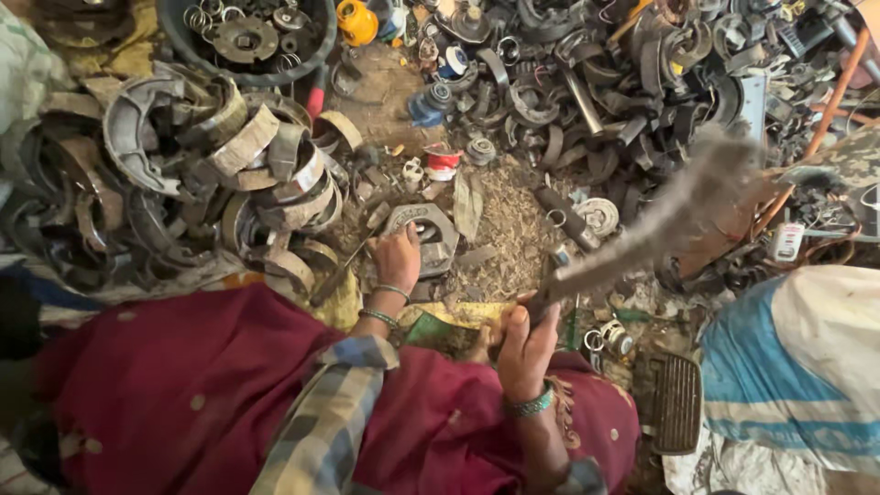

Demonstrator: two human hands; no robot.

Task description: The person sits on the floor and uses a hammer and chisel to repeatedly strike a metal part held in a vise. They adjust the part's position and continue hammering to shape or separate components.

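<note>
Head view shows you hemmed in by scrap: a heap of curved grey metal brake shoes (238,174) lies to your left, a black round tub of metal rings (246,37) sits beyond it, and a tangle of dark metal parts (623,82) fills the far right. A blue and white woven sack (797,367) lies at your right side. Your left hand (397,261) presses down with fingers curled on a grey metal brake shoe (423,234) lying on the littered ground in front of you. Your right hand (525,344) is fisted round the handle of a long grey metal hammer (660,229) (blurred), raised and angled up to the right.
</note>
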